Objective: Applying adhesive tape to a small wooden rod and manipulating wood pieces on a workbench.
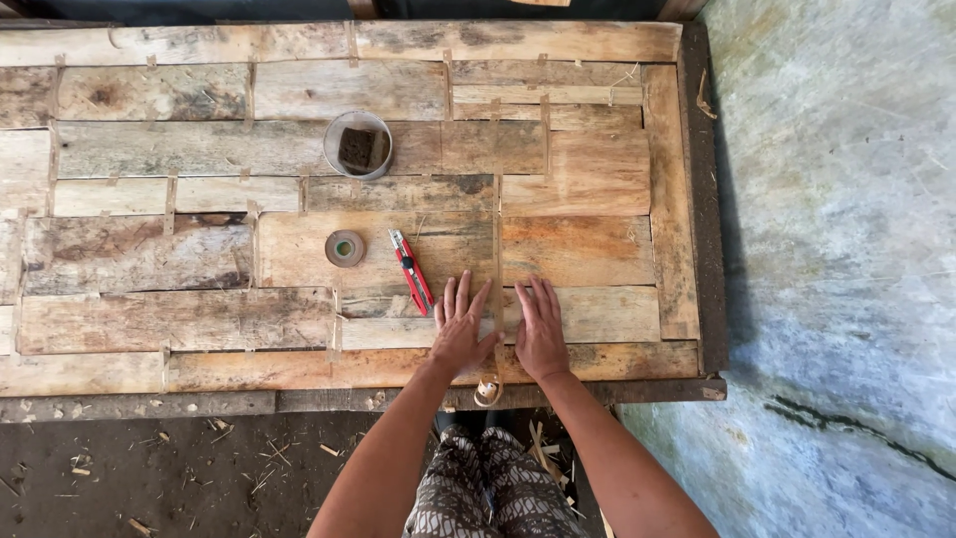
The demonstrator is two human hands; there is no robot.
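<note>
Both hands lie flat on a patchwork of thin wood veneer sheets (149, 259) spread over a work board. My left hand (461, 327) and my right hand (539, 331) press down on either side of a narrow strip of brown tape (497, 249) that runs up a seam between sheets. The tape's loose end curls over the near edge between my wrists. A red utility knife (410, 271) lies just left of my left hand. A small tape roll (345, 248) sits further left.
A round clear container (358, 145) with a dark sponge stands toward the back middle. The board's dark frame edge (703, 219) runs down the right side, with a pale concrete floor (846, 249) beyond. Dirt and scraps lie below the near edge.
</note>
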